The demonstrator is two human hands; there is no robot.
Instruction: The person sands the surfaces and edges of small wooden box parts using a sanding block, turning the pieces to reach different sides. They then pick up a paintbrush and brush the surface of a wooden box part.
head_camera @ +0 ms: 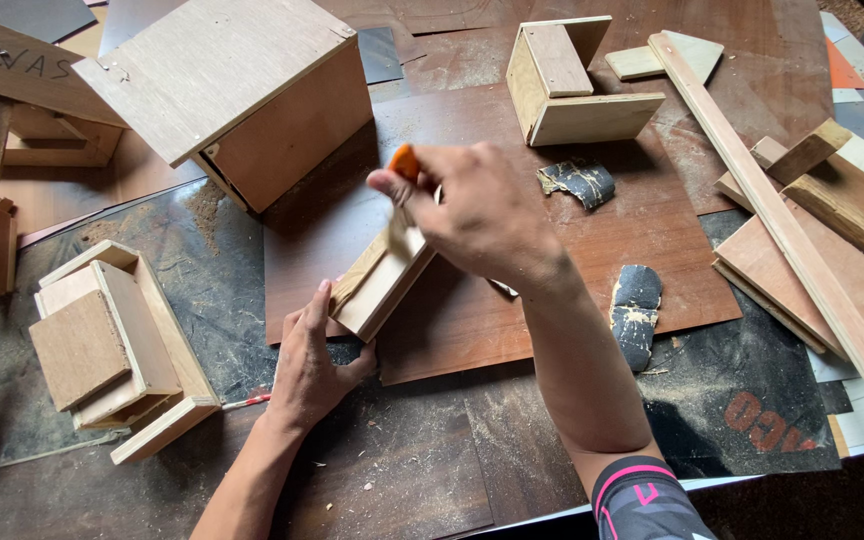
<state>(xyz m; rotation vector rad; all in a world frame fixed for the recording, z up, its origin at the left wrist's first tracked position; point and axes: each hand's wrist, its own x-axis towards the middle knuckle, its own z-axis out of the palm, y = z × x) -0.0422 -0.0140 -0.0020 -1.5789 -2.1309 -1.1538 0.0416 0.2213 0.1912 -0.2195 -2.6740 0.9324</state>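
Right hand [482,215] above wooden piece [377,285] (left hand [312,365] steadying).

Pale raw-wood block [380,282], matt brown plywood sheet [512,300], glossy orange plastic tool handle [405,161], rough dusty sandpaper scraps [636,312]

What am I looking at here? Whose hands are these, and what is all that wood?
The one picture comes from a camera worn on a person's head, looking down, so you see that person's own two arms. There is no machine, just bare hands. The left hand steadies a small wooden block that rests on a brown board. The right hand holds a small tool with an orange handle against the top of the block; what kind of tool it is I cannot tell. Around them lie a large plywood box, a small open box frame, a stack of flat wood pieces, a long wooden strip and two worn dark scraps that look like sandpaper.
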